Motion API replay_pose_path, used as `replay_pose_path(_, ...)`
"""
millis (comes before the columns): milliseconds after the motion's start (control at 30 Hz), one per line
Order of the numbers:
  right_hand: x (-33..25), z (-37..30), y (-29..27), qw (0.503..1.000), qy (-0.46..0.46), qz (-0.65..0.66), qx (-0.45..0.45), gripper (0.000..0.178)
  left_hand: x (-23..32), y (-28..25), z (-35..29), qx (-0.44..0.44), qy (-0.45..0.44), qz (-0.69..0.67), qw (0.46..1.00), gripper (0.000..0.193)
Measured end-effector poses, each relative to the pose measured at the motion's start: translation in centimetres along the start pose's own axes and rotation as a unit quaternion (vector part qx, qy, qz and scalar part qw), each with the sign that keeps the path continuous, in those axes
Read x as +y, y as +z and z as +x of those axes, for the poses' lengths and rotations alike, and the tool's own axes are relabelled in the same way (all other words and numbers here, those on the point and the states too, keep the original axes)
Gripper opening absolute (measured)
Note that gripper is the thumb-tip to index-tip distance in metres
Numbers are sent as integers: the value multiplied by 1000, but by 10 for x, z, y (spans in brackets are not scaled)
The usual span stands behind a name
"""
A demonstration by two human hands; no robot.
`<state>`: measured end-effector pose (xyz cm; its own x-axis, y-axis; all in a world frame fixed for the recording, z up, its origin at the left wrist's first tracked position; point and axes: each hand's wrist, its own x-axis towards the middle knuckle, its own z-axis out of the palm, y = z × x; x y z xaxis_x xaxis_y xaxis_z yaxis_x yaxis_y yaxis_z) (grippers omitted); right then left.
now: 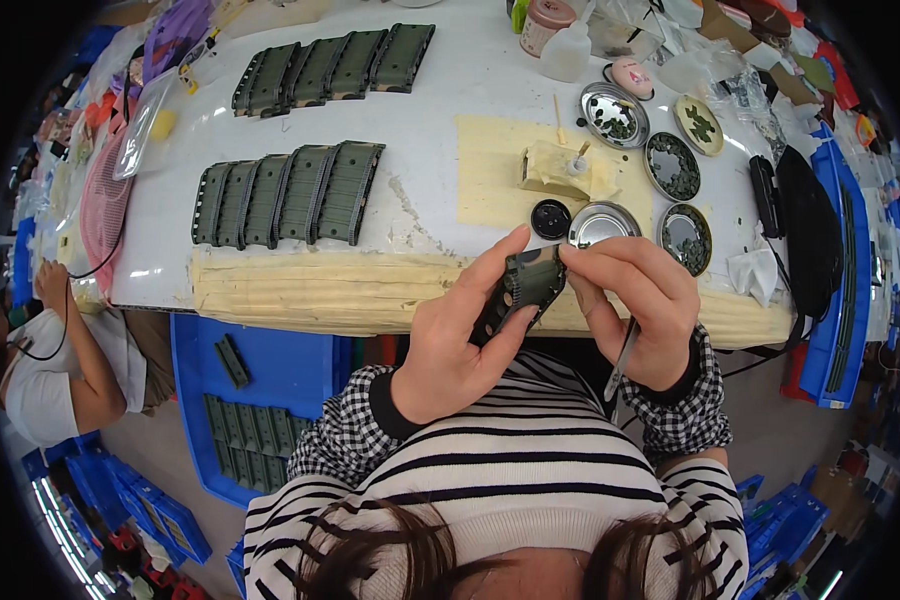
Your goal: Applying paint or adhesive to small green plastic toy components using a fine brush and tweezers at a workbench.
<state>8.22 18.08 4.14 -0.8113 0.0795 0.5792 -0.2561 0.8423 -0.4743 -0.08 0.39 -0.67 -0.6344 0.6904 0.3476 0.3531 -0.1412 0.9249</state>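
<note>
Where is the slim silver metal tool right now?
In the head view, the slim silver metal tool is right of centre, held in the bare right hand, its lower end just left of the black-and-white checked sleeve.

dishes crowd beyond hands; gap between green rows

On the worktop, one row of panels lies far left, another row nearer; dishes cluster right. Below the near left edge, a tray holds more panels.
</note>
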Motion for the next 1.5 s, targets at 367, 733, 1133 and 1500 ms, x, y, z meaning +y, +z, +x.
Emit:
replay_pose_path(367, -3, -6, 5, 996, -38, -84, 6, 30, 7, 0, -3, -40, -25, 6, 999, 60)
replay_pose_path(733, 5, -1, 1, 999, 36, 35, -7, 27, 9, 2, 4, -26, -84, -107, 990, 61)
replay_pose_path(1133, 13, 2, -9, 998, -29, -35, -44, 23, 11, -2, 3, -50, -102, -131, 985, 60)
replay_pose_path(1500, 8, 3, -15, 984, -79, -121, -104, 20, 14, -10, 2, -112, -115, -70, 985, 62)
